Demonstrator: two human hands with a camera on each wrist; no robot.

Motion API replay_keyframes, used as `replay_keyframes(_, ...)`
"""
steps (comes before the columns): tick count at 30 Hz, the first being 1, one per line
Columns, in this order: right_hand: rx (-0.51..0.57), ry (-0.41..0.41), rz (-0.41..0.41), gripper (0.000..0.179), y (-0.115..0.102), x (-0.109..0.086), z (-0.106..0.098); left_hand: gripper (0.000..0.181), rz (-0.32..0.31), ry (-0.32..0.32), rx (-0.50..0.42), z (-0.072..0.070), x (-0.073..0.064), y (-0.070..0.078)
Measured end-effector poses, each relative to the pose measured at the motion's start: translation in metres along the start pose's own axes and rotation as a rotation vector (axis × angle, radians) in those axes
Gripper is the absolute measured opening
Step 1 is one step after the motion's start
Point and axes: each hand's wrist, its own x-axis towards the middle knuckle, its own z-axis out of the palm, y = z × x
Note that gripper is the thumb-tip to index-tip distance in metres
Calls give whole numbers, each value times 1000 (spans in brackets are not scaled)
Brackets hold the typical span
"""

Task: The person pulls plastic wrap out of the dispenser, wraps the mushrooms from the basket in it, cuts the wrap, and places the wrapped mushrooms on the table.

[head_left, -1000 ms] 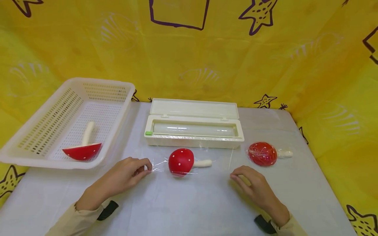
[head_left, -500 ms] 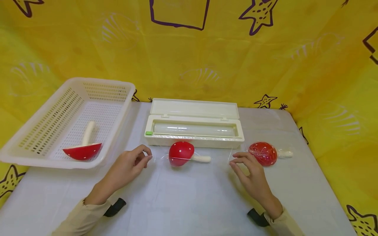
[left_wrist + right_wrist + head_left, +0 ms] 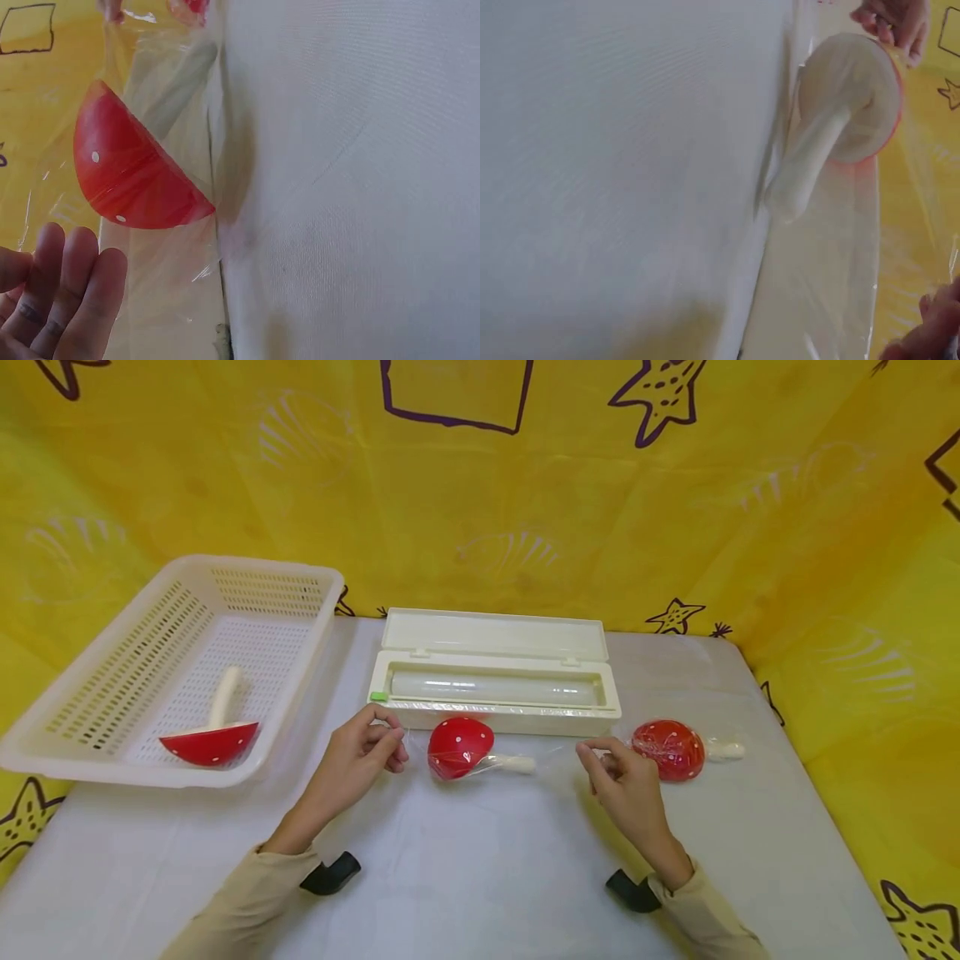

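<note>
A toy mushroom [image 3: 459, 743] with a red, white-dotted cap and a white stem lies on its side in front of the box, stem to the right. Clear plastic wrap [image 3: 202, 274] stretches over and around it. My left hand [image 3: 354, 758] pinches the wrap to the left of the cap, thumb against fingertips. Beyond the stem's end, my right hand [image 3: 630, 789] pinches the wrap's other side. In the right wrist view the cap's pale underside and stem [image 3: 806, 161] show through the film, and only part of the right hand [image 3: 934, 330] is visible.
A cream wrap dispenser box [image 3: 495, 720] stands lid up behind the mushroom, its film roll [image 3: 495, 687] inside. A second mushroom [image 3: 666, 752], covered in film, lies close by the right hand. At left, a white basket [image 3: 97, 770] holds another mushroom [image 3: 210, 745].
Both hands have moved away from the body and closer together, carrying the wrap's near edge over the mushroom. The mushroom has shifted slightly toward the box.
</note>
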Motion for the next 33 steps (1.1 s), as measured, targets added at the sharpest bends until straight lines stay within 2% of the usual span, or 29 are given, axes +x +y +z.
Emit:
replay_keyframes(6,216,-91,171,18,0,8,5,11,13,16,-35,8,6,-3)
replay_keyframes(13,500,-250,359,40,1,19,11,12,22,56,-43,17,12,-4)
replay_keyframes(17,606,-301,381,35,-1,22,16,11,22,91,-52,22,17,-7)
replay_keyframes(20,642,-318,341,24,1,24,22,12,34,113,-51,26,19,-9)
replay_keyframes(23,624,-338,286,24,3,24,29,12,56,119,-49,31,20,-10)
replay_keyframes(26,546,-375,212,29,5,25,36,11,80,115,-48,36,21,-12)
replay_keyframes(29,381,-420,127,30,7,24,43,11,101,103,-52,40,22,-14)
replay_keyframes(33,125,-472,-33,34,7,24,50,14,113,71,-23,44,23,-20)
